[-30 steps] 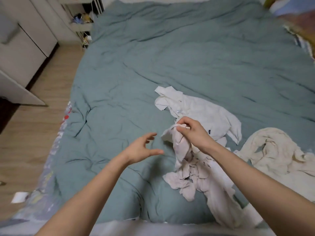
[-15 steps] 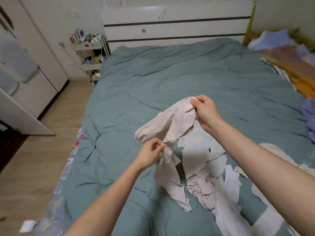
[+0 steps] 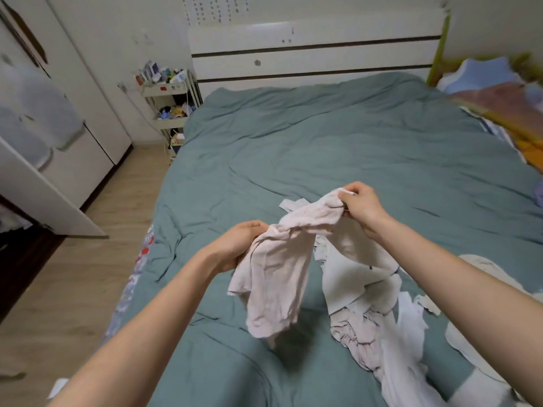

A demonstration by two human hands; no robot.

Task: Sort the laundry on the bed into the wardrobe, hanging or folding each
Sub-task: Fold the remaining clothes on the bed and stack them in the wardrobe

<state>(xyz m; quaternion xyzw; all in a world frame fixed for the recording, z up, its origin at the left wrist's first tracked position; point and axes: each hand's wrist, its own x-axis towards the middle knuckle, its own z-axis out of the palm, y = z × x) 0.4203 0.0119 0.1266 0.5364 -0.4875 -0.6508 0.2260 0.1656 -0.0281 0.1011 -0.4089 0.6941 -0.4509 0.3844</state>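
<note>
Left hand [image 3: 238, 245] gripping pale pink garment [image 3: 276, 277], right hand [image 3: 360, 205] apparently pinching its upper edge, both forearms outstretched over bed [image 3: 338, 148]

The room is evenly and rather dimly lit by soft indoor light with a cool, greenish cast; no lamp or window shows. Shadows are faint: a blurred dark patch lies on the wrinkled teal bed cover [image 3: 338, 148] just under the hanging pale pink cloth garment [image 3: 276, 277], and gentle shading fills the cover's creases. No glare appears on any surface. Wide-angle distortion bends the white slatted headboard [image 3: 311, 54] and the tall white wardrobe doors [image 3: 73, 118] towards the edges. Motion blur smears the multicoloured bedding pile [image 3: 505, 104] at the right edge and the left margin, while the centre stays reasonably sharp, slightly soft from compression.
</note>
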